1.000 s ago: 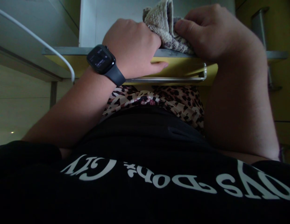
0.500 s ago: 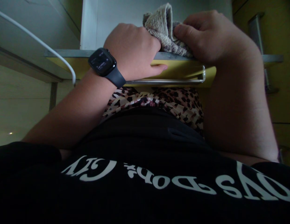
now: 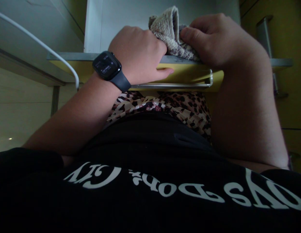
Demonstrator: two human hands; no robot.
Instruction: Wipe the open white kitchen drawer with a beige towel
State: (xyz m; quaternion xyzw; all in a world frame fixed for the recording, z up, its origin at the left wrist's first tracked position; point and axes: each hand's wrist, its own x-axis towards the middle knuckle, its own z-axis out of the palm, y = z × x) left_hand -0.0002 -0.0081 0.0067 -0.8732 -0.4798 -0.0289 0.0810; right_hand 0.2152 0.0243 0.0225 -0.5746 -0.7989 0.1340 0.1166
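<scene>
Slightly lower in my view than a second ago: the cloth, my left hand, my right hand and the drawer.
My right hand is closed on the cloth's right side, thumb pressing it, other fingers mostly hidden. My left hand has its fingers curled down, thumb stretched along the yellow front; it touches the cloth, but I cannot tell whether it grips. Bunched up, the cloth sits at the drawer's grey top edge, between my hands.
</scene>
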